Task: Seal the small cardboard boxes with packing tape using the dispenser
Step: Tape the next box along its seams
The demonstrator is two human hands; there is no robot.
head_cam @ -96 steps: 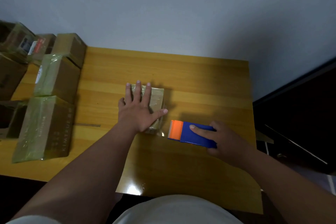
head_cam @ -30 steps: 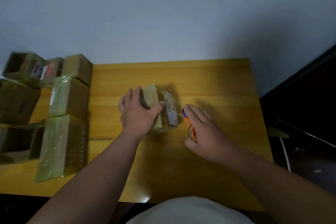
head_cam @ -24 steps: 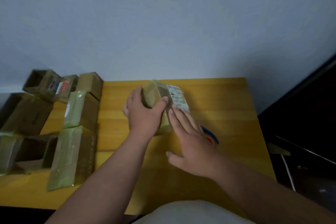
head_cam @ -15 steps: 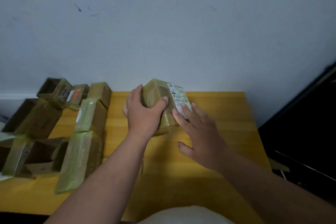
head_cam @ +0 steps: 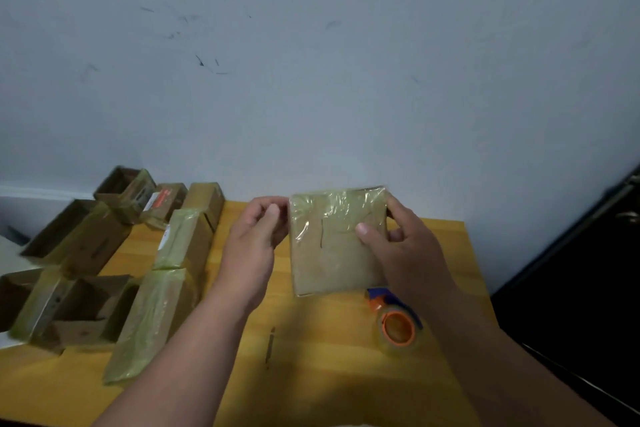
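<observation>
Both hands hold a taped small cardboard box (head_cam: 337,241) up over the tabletop (head_cam: 318,357) middle: left hand (head_cam: 254,239) grips its left edge, right hand (head_cam: 398,243) its right edge, thumb on the front. No readable writing on that face. Tape dispenser (head_cam: 394,322) lies below-right. Taped boxes (head_cam: 162,288) along the left edge; labels too blurred.

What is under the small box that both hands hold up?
Below the box lies the yellow table, with the tape dispenser near its lower right corner. The table directly behind it is hidden.
</observation>
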